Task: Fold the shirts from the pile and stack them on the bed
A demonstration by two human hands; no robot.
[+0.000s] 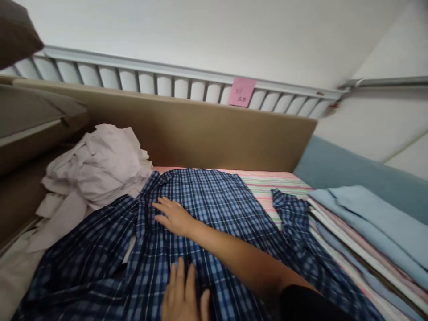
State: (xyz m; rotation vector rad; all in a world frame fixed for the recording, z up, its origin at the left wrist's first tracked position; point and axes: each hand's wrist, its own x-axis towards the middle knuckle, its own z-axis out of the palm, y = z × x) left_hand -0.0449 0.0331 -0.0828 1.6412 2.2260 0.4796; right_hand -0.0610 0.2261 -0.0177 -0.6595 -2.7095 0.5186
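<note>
A blue plaid shirt (207,214) lies spread out across the bed, its sleeves reaching to either side. My right hand (175,218) rests flat on the upper left part of the fabric, fingers stretched apart. Closer to me, at the bottom of the view, my left hand (183,292) is palm down over the same shirt with fingers extended; its wrist is out of frame. Neither hand grips anything. Part of the shirt's middle is hidden under my right forearm.
A heap of crumpled pale cloth (100,165) sits at the left. Folded fabrics in several colours form a stack (371,214) at the right. Striped bedding (264,187) shows beneath the shirt. A tan board (214,129) and a metal railing with a pink note (242,92) stand behind.
</note>
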